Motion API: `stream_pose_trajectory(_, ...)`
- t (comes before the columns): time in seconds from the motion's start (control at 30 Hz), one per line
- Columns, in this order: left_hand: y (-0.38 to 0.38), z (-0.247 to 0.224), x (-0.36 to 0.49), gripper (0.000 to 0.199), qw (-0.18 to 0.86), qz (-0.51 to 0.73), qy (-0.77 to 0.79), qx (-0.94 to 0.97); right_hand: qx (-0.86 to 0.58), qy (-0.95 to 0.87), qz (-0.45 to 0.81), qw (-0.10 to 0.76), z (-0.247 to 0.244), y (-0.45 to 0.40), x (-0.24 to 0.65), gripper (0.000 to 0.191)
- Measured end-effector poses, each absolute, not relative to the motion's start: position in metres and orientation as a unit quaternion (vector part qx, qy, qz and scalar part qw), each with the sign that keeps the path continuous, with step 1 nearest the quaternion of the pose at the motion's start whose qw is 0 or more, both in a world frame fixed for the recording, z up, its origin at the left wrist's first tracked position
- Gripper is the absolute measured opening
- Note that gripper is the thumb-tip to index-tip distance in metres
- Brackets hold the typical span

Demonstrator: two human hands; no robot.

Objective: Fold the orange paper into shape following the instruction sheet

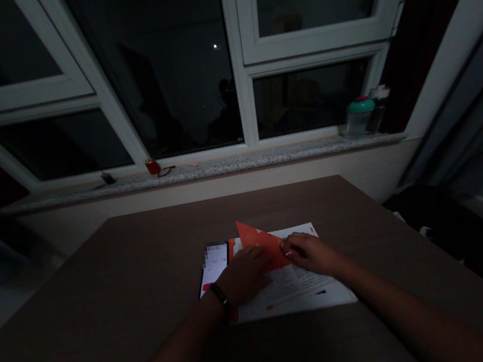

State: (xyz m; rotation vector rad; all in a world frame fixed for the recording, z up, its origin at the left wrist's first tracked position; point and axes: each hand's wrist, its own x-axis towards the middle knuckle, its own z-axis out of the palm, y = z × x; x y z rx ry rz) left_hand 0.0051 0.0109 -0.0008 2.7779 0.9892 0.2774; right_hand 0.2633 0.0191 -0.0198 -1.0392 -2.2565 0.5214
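An orange sheet of paper (252,236), with one pointed corner toward the window, lies on a printed white booklet (309,291). My left hand (244,272), a dark band at its wrist, rests flat across the paper's left part and the booklet, fingers stretched out. At the paper's right edge my right hand (307,252) is closed, thumb and fingers pinching that edge. The hands partly cover the paper, so its full shape is hidden. Beside my left hand is a phone (218,258) with a lit screen, close to the booklet's left side.
The brown table (146,265) reaches toward a stone windowsill (230,164). On the sill stand a small red object (152,167), a small dark item (107,178) and a bottle with a teal lid (360,115). Dark windows rise behind; a curtain (450,112) hangs at the right.
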Motion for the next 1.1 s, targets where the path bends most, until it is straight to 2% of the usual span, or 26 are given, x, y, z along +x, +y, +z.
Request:
stream_pose_trajectory(0.2, 0.021, 0.001, -0.007, 0.080, 0.121, 0.064, 0.319, 0.938, -0.335, -0.867, 0.243, 0.278, -0.015, 0.010, 0.257, 0.020)
stream_pose_trajectory(0.37, 0.024, -0.002, -0.008, 0.086, 0.131, 0.073, 0.322, 0.935, -0.340, -0.868, 0.256, 0.256, -0.015, 0.008, 0.257, 0.035)
stream_pose_trajectory(0.63, 0.024, -0.001, -0.007, 0.080, 0.109, 0.075, 0.319, 0.939, -0.321, -0.884, 0.236, 0.246, -0.013, 0.007, 0.256, 0.033)
stream_pose_trajectory(0.77, 0.031, -0.005, -0.011, 0.037, 0.105, 0.092, 0.312, 0.940, -0.312, -0.892, 0.228, 0.236, -0.012, 0.007, 0.255, 0.033)
stream_pose_trajectory(0.93, 0.038, -0.008, -0.016, 0.050, 0.102, 0.091, 0.316, 0.939, -0.319, -0.893, 0.218, 0.233, -0.012, 0.006, 0.255, 0.032)
stream_pose_trajectory(1.1, 0.039, -0.008, -0.016, 0.051, 0.113, 0.092, 0.315, 0.938, -0.304, -0.896, 0.220, 0.239, -0.012, 0.006, 0.254, 0.031)
